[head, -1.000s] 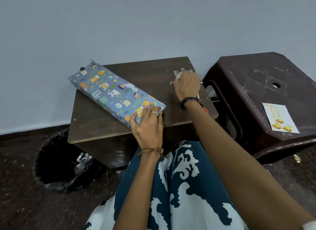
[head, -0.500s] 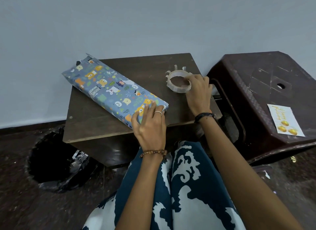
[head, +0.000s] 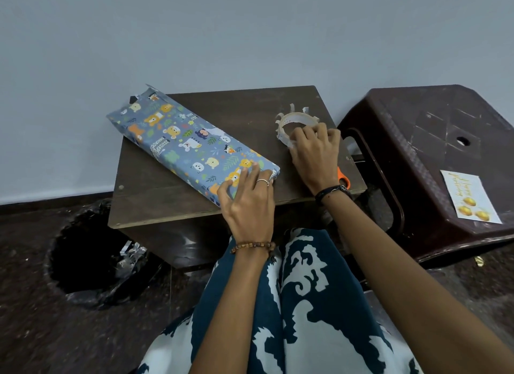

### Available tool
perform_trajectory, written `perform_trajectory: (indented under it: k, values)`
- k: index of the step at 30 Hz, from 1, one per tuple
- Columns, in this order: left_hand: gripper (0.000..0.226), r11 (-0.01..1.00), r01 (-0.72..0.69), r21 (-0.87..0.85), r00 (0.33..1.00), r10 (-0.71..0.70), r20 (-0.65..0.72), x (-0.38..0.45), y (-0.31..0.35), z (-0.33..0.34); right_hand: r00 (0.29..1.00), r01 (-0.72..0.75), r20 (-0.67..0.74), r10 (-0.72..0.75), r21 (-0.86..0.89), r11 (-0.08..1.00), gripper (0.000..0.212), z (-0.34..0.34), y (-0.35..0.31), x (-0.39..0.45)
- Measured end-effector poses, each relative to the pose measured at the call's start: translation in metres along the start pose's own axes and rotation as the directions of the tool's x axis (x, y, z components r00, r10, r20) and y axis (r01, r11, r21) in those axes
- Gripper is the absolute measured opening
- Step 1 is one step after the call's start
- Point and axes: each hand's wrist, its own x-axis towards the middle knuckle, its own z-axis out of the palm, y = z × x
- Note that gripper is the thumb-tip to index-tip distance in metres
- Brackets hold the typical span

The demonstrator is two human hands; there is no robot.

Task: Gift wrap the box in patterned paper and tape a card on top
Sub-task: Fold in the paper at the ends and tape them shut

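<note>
My left hand (head: 250, 204) presses flat on the near end of the wrapped box (head: 192, 148) on the desk (head: 155, 195), while my right hand (head: 314, 151) has come back to pinch, apparently, a strip off the tape roll (head: 294, 123); the card (head: 470, 197) waits on the stool (head: 417, 140).

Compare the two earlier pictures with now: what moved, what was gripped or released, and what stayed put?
The right hand drew back toward the person along the table, uncovering the tape roll, and now pinches its near rim. The left hand kept pressing the near end of the wrapped box. The card stayed on the stool.
</note>
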Motion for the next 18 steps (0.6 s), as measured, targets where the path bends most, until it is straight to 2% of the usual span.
perform_trajectory:
  k: [6, 10, 18]
  values:
    - [0.008, 1.0, 0.006, 0.014, 1.0, -0.006, -0.01, 0.0, 0.001, 0.001, 0.999, 0.043, 0.005, -0.043, -0.054, 0.998, 0.013, 0.0, 0.0, -0.003]
    - [0.016, 1.0, 0.002, 0.009, 1.0, -0.002, -0.018, -0.001, 0.002, 0.001, 0.992, 0.088, 0.094, -0.082, -0.058, 0.994, 0.015, -0.002, -0.002, 0.0]
    - [0.008, 1.0, -0.001, 0.013, 1.0, 0.001, -0.022, -0.001, 0.0, 0.002, 0.97, 0.174, 0.188, -0.153, -0.1, 0.98, 0.014, -0.014, -0.003, 0.012]
